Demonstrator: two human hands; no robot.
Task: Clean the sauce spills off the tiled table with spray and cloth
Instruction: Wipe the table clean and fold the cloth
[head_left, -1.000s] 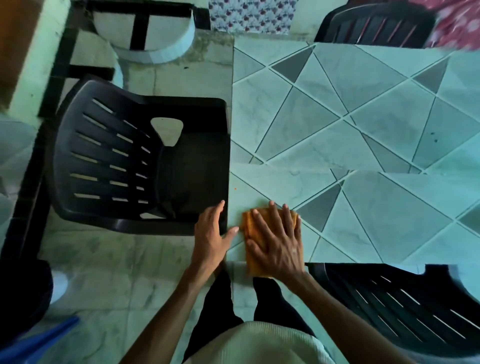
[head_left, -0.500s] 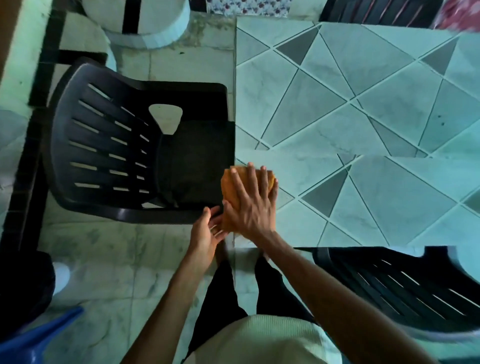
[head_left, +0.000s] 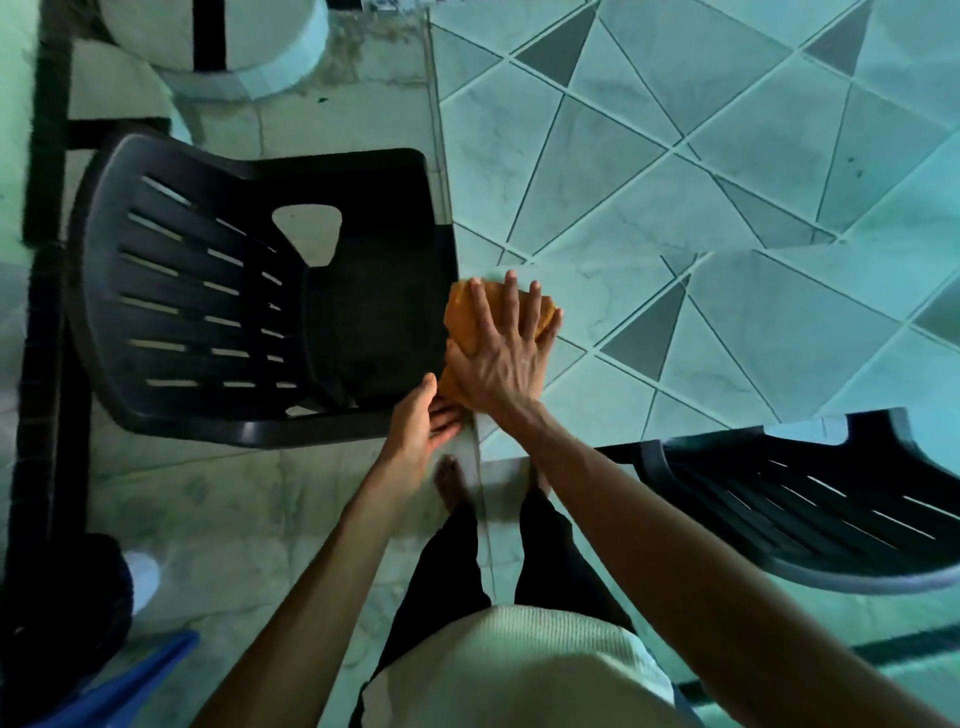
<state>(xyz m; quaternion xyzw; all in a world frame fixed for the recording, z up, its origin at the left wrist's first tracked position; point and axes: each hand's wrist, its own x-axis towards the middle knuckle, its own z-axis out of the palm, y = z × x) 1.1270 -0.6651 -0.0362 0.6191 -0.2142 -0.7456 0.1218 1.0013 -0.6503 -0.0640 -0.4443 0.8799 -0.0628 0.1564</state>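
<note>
An orange cloth (head_left: 462, 319) lies folded at the left edge of the tiled table (head_left: 649, 171). My right hand (head_left: 501, 353) presses flat on it with straight, spread fingers. Just off the table's edge, below the cloth, my left hand (head_left: 418, 431) is held palm up with relaxed fingers, holding nothing. No spray bottle is in view. I see no sauce on the visible tiles.
A black plastic chair (head_left: 234, 291) stands tight against the table's left edge, beside my hands. A second black chair (head_left: 810, 499) is tucked at the near edge on the right. A blue object (head_left: 119, 691) pokes in at the bottom left.
My right hand has slid the cloth left and away from me to the table's edge. My left hand has left the tabletop and now sits cupped below that edge.
</note>
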